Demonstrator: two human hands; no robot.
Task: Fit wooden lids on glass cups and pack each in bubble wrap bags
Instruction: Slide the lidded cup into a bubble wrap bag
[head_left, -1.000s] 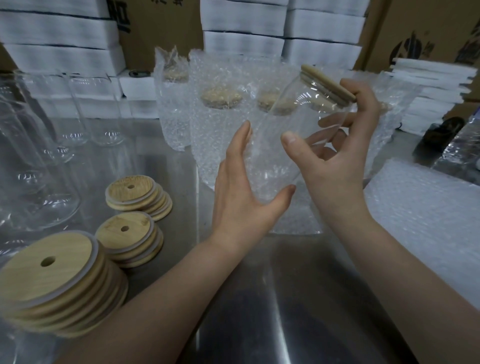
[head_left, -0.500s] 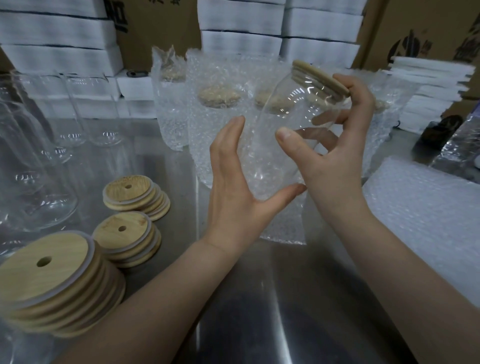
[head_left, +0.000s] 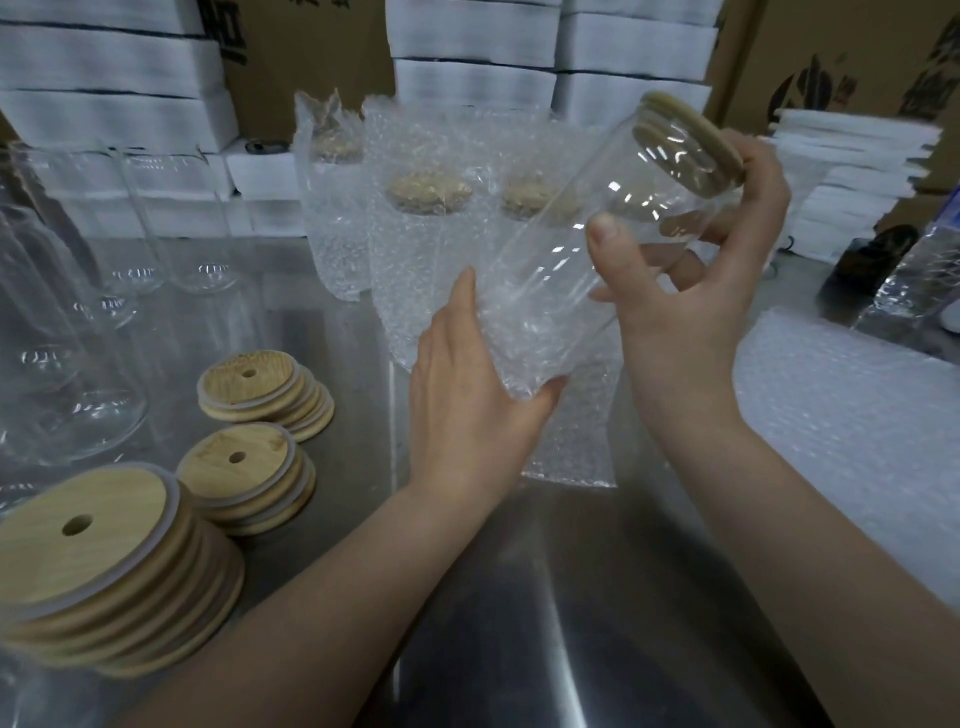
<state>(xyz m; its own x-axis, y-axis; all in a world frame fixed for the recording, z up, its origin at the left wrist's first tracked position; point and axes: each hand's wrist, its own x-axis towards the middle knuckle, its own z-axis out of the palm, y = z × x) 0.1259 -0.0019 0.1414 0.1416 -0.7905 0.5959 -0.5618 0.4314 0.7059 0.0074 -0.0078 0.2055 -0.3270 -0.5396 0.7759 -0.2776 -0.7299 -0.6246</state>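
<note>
My right hand (head_left: 696, 270) grips a clear glass cup (head_left: 613, 218) tilted up to the right, its wooden lid (head_left: 691, 140) fitted on the top end. The cup's base sits in the mouth of a bubble wrap bag (head_left: 545, 358), which hangs down to the steel table (head_left: 519, 623). My left hand (head_left: 467, 395) cups the bag around the cup's base, thumb under it and fingers up along its left side.
Three stacks of wooden lids (head_left: 260, 384) (head_left: 244, 478) (head_left: 104, 561) lie at the left. Empty glass cups (head_left: 67, 332) stand behind them. Packed cups in bubble bags (head_left: 415, 218) stand at the back. A pile of flat bubble wrap bags (head_left: 841, 431) lies at the right, boxes behind.
The bag has slid up over the cup's base, and both hands have lifted the cup slightly higher and tilted it more.
</note>
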